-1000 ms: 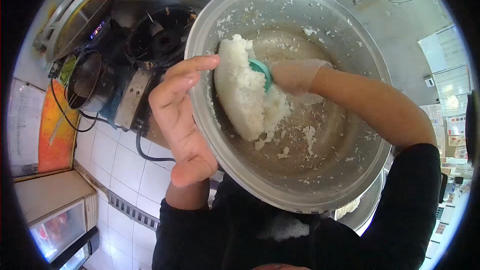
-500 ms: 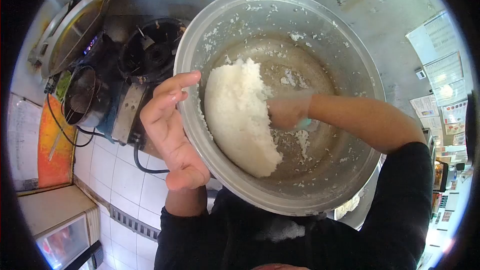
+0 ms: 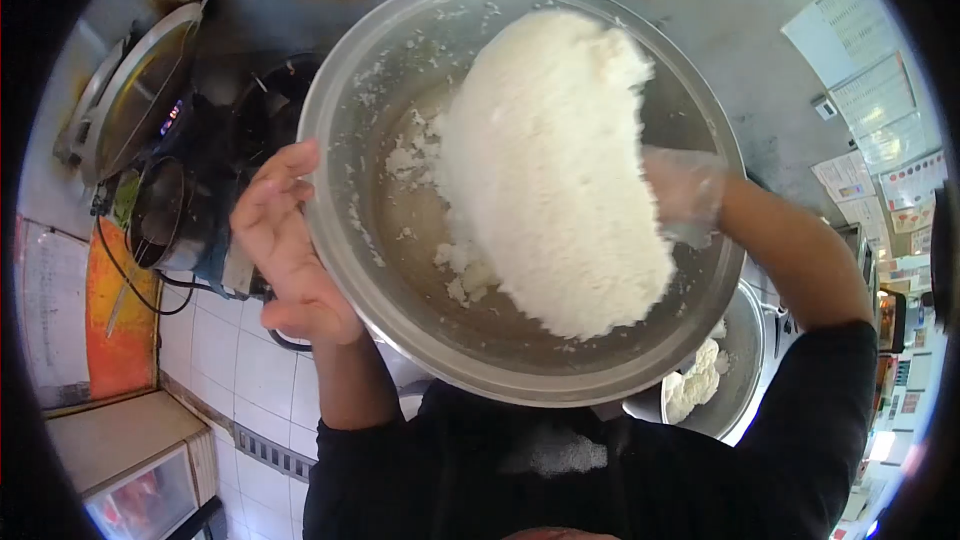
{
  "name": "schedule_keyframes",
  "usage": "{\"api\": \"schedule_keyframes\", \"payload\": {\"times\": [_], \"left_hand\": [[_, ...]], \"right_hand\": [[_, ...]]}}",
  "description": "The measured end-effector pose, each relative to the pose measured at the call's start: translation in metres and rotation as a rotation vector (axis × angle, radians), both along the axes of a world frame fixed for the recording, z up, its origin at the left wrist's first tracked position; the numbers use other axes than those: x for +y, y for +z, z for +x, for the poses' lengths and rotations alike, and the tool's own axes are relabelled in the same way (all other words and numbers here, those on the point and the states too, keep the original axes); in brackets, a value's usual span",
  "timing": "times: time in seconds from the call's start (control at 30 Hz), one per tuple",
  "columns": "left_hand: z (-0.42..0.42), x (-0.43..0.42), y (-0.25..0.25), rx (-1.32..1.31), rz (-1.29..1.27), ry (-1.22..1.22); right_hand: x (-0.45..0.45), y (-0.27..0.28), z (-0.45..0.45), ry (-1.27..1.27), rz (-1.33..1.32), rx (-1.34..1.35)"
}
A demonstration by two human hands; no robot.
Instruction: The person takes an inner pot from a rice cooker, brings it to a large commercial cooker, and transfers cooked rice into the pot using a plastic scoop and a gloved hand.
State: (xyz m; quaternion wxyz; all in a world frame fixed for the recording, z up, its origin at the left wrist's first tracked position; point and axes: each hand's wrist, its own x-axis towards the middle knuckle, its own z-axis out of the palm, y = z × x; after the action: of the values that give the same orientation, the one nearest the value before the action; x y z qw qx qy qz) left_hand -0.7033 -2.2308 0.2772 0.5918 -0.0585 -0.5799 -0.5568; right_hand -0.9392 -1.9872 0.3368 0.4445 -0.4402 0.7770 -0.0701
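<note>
A large round metal pot is tipped toward me, with a big clump of white cooked rice in it. The clump stands up from the bottom as one mass, and loose grains stick to the pot beside it. My right hand, in a clear plastic glove, reaches in from the right and bears on the clump's right side; its fingertips are hidden behind the rice. Against the pot's left rim rests my left hand, bare, palm showing, its fingers apart and slightly bent.
On the left are a stove burner, a strainer in a small pot and a large pan leaning on the wall. A metal bowl with more white rice sits at the lower right. Papers hang on the right wall.
The rice clump has shifted from the pot's left side toward the right and tilted up, uncovering the bottom at left. My right hand moved right with it; pot and left hand moved slightly left.
</note>
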Motion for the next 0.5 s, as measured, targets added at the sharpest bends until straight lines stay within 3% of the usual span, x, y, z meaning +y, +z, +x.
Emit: {"api": "schedule_keyframes", "payload": {"times": [0.07, 0.23, 0.3, 0.47, 0.5], "left_hand": [[-0.002, 0.003, 0.002, 0.075, 0.007, -0.118], [0.010, -0.007, -0.002, 0.016, 0.016, -0.172], [0.011, -0.010, -0.002, -0.034, -0.027, -0.100], [0.026, -0.046, -0.004, -0.193, 0.009, -0.253], [0.024, -0.035, 0.002, -0.193, 0.031, -0.155]], "right_hand": [[0.038, 0.031, 0.002, -0.433, -0.224, -0.211], [0.161, 0.085, 0.017, -0.512, -0.558, 0.010], [0.221, 0.086, 0.037, -0.588, -0.598, 0.107], [0.373, 0.056, 0.103, -0.803, -0.498, 0.255], [0.399, 0.045, 0.118, -0.828, -0.468, 0.270]]}}
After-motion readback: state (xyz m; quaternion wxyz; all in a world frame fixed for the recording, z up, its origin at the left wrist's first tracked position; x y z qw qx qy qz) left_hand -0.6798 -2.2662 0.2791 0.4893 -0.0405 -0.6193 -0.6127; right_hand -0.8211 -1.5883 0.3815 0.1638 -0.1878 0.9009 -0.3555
